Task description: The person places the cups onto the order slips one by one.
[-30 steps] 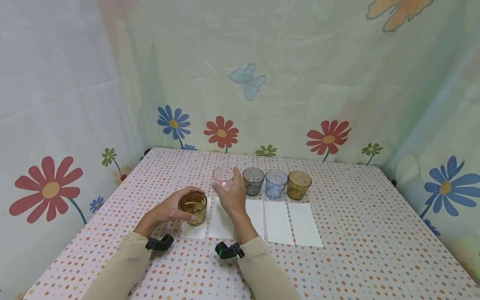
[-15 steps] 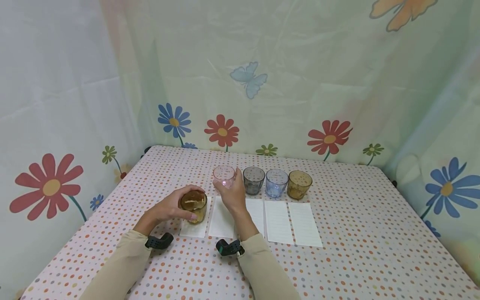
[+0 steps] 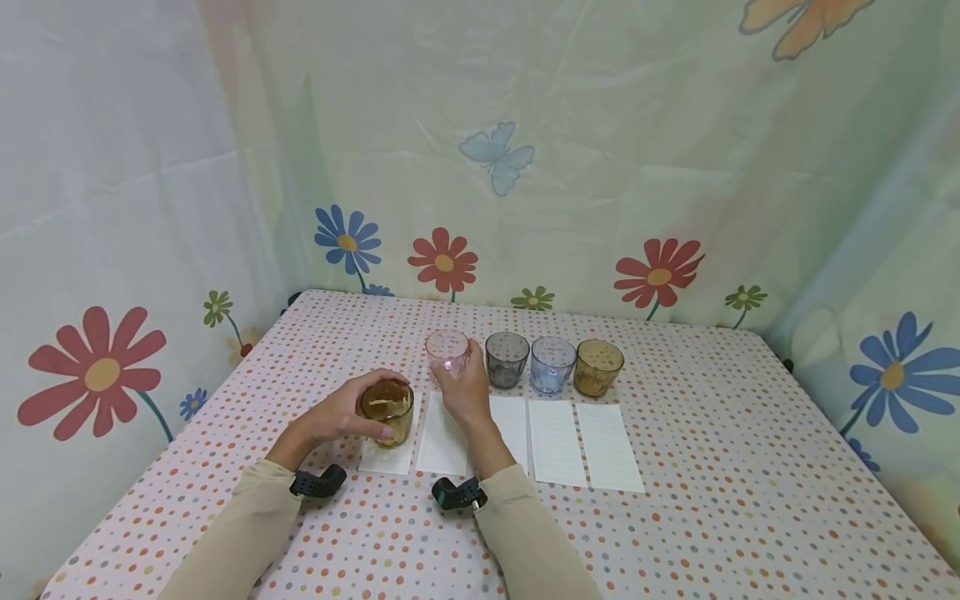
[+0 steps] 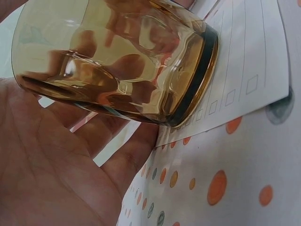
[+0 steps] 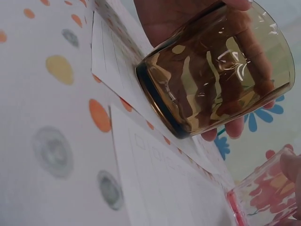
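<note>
In the head view the left hand [image 3: 342,412] grips an amber glass [image 3: 388,413] at the leftmost white paper [image 3: 386,461], thumb on the near side and fingers behind. The left wrist view shows this amber glass [image 4: 113,56] upright with its base at the lined paper [image 4: 244,56]. Further back, the right hand [image 3: 467,392] holds a pink glass [image 3: 447,348], its thumb and fingers round the side. The pink glass [image 5: 265,193] and part of that hand also show at the lower right of the right wrist view.
Right of the pink glass stand a grey glass [image 3: 507,360], a blue glass [image 3: 552,365] and another amber glass [image 3: 597,368]. Several white papers, including one at the right [image 3: 611,450], lie in a row on the dotted tablecloth [image 3: 720,492]. A printed curtain [image 3: 570,208] hangs behind.
</note>
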A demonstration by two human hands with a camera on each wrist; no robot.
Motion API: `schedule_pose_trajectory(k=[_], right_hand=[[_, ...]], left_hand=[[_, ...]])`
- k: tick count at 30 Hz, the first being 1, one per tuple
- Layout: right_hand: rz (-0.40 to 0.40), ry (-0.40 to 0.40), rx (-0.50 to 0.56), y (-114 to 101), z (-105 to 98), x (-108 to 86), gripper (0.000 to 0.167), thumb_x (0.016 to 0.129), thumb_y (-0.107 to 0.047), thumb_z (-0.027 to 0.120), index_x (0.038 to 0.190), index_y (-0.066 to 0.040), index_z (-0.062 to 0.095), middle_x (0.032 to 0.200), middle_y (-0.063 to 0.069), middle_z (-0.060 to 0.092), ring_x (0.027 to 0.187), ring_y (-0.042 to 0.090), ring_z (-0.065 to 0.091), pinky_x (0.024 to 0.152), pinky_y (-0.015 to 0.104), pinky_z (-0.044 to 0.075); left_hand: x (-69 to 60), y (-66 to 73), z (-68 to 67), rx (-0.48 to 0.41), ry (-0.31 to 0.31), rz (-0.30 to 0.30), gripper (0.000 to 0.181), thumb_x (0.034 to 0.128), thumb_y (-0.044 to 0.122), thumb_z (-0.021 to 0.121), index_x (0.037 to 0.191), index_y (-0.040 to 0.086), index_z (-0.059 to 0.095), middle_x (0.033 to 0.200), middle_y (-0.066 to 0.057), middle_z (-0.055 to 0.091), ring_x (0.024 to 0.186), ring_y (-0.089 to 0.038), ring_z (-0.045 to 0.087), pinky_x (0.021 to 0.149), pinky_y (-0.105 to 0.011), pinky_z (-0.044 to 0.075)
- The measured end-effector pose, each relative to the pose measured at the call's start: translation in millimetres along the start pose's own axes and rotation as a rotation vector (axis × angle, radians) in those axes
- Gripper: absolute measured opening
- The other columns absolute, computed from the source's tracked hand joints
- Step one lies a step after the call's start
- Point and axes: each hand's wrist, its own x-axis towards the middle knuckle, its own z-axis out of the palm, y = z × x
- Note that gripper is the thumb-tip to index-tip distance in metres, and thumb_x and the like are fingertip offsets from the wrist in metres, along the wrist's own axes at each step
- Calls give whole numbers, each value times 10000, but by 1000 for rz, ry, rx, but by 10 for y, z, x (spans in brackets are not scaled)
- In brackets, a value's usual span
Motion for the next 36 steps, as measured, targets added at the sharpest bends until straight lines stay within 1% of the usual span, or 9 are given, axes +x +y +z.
schedule_pose_trajectory(k=[5, 9, 16, 21, 25, 30, 34, 36], right_hand=[[-20, -17, 12, 37, 4, 7, 787, 903, -219, 739, 1537, -8, 325, 1540, 255, 423, 1432, 387, 402, 1188, 506, 288], [-23, -19, -5, 62, 17, 24, 760, 921, -217, 739, 1528, -11, 332, 1543, 240, 426, 1440, 377, 394, 1194, 497, 279], [4, -26, -39, 43, 17, 16, 766, 928, -243, 744, 1529, -34, 317, 1540, 227, 433, 1438, 370, 397, 1191, 485, 287], [-5, -30, -42, 35, 12, 8, 766, 926, -245, 746, 1530, -47, 319, 1537, 211, 443, 1434, 363, 405, 1183, 488, 301], [-2, -24, -59, 43, 24, 18, 748, 930, -257, 743, 1514, -43, 328, 1531, 213, 450, 1430, 362, 411, 1183, 481, 302], [11, -4, -60, 47, 37, 22, 738, 920, -269, 758, 1490, -44, 348, 1514, 226, 463, 1416, 375, 426, 1175, 490, 312], [21, 28, -52, 29, 33, 8, 732, 902, -266, 775, 1474, -58, 368, 1487, 221, 489, 1400, 378, 445, 1163, 500, 330], [13, 41, -40, 4, 25, -3, 729, 890, -254, 789, 1463, -55, 385, 1466, 217, 509, 1385, 374, 465, 1151, 499, 348]], left_hand=[[-8, 14, 9, -7, 3, 1, 705, 812, 126, 797, 1430, 28, 471, 1386, -180, 555, 1288, -400, 521, 1081, -571, 419], [-11, 30, 14, -17, 4, -3, 704, 810, 128, 801, 1430, 54, 475, 1395, -179, 550, 1294, -399, 518, 1084, -561, 420], [-10, 43, 22, -9, 10, -15, 721, 804, 138, 797, 1436, 37, 466, 1399, -188, 546, 1305, -407, 510, 1090, -574, 411], [-10, 50, 21, -9, 9, -13, 720, 807, 132, 794, 1437, 26, 462, 1401, -195, 544, 1306, -415, 508, 1088, -574, 413], [-15, 54, 21, -3, 9, -13, 708, 806, 138, 797, 1430, 53, 473, 1394, -190, 550, 1293, -406, 518, 1079, -568, 424], [-16, 56, 19, -6, 8, -13, 712, 804, 143, 801, 1430, 56, 474, 1394, -188, 552, 1290, -402, 521, 1076, -572, 424], [-13, 33, 17, -8, 4, -8, 722, 809, 150, 800, 1434, 21, 462, 1391, -191, 553, 1292, -411, 518, 1078, -582, 418], [-9, 19, 13, -6, 3, -2, 726, 812, 150, 799, 1434, -3, 455, 1387, -192, 555, 1291, -418, 516, 1077, -591, 414]])
